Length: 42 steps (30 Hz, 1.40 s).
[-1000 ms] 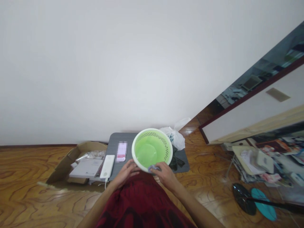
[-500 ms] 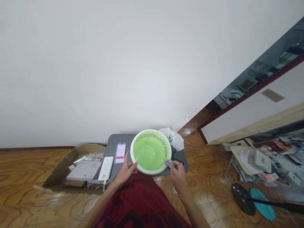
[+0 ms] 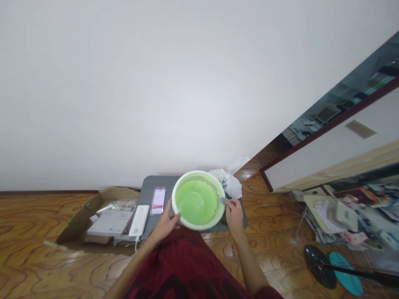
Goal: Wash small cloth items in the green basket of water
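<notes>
A round green basket (image 3: 195,203) with a white rim stands on a small dark grey table (image 3: 156,181). My left hand (image 3: 167,223) grips the rim at its lower left, thumb on top and fingers partly hidden beneath. At the right side of the rim, my right hand (image 3: 233,211) pinches a small greyish-purple cloth (image 3: 222,200) against the edge. Most of the cloth is covered by the fingers. Inside, the basket shows only its smooth green surface and a perforated band near the top.
Left of the basket lie a phone (image 3: 158,201) and a white power bank (image 3: 139,221) with a cable. An open cardboard box (image 3: 79,216) is on the floor further left. White plastic bags (image 3: 230,182) sit behind right. Cluttered papers (image 3: 330,211) lie at the far right.
My right hand has moved up along the right side of the rim with the cloth. My left hand stays on the lower left rim.
</notes>
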{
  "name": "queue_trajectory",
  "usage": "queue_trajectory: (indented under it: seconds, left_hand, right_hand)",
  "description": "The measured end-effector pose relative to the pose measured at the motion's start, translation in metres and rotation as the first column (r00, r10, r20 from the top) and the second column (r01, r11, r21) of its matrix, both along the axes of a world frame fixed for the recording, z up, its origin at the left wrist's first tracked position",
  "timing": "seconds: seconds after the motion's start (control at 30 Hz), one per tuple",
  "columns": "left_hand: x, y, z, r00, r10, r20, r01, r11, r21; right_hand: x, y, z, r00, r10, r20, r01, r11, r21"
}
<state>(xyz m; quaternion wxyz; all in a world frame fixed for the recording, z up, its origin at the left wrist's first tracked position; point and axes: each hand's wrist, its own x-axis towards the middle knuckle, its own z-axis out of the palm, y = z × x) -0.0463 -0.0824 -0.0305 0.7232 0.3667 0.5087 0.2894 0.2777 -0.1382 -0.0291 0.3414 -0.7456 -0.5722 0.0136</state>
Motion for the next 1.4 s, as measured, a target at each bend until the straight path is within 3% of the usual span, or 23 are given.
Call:
queue_trajectory:
  seconds: [0.23, 0.4, 0.7, 0.97, 1.1, 1.4]
  left_hand:
    - [-0.002, -0.002, -0.003, 0.998, 0.021, -0.051, -0.016, 0.994, 0.104]
    - [-0.002, -0.002, -0.005, 0.999, 0.010, -0.037, -0.006, 0.993, 0.115]
    - [-0.001, -0.005, 0.011, 0.998, 0.005, -0.067, 0.000, 0.997, 0.081]
    - [0.001, -0.008, 0.013, 0.996, 0.014, -0.093, -0.007, 0.997, 0.079]
    - [0.001, -0.008, 0.009, 0.995, 0.010, -0.101, -0.001, 0.995, 0.097]
    - [0.001, -0.008, 0.003, 0.997, -0.006, -0.081, 0.014, 0.996, 0.090]
  right_hand:
    - [0.009, 0.046, 0.007, 1.000, -0.027, 0.008, 0.028, 0.998, -0.064]
    - [0.012, 0.081, 0.011, 1.000, 0.024, 0.019, -0.023, 0.997, -0.070]
    - [-0.001, 0.145, 0.010, 0.989, 0.108, 0.101, -0.100, 0.992, -0.076]
    - [-0.037, 0.188, -0.003, 0.985, 0.132, 0.114, -0.134, 0.991, 0.008]
    - [-0.062, 0.203, 0.000, 0.970, 0.225, 0.094, -0.225, 0.974, -0.008]
    - [-0.128, 0.206, 0.006, 0.828, 0.543, 0.139, -0.534, 0.840, -0.099]
